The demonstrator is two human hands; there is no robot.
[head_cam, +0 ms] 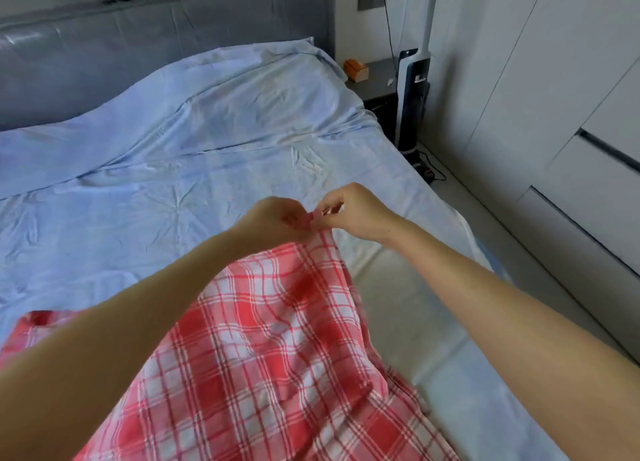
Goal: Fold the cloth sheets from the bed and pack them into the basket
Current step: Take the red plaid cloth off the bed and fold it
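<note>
A: Pinching same corner of the red plaid cloth (277,339) w/ left hand (277,218) & right hand (349,211), both clamped, touching.
B: I see its length trailing toward me over the bed (173,170). Basket's out of view.

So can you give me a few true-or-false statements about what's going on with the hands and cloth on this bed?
1. Both hands pinch the red checked cloth at one point. True: left hand and right hand meet there.
2. The bed sheet is green. False: it is pale blue.
3. A basket sits on the bed. False: none is in view.
4. An upright vacuum stands beside the bed. True.
5. The checked cloth lies neatly folded. False: it hangs loose from the hands.
</note>
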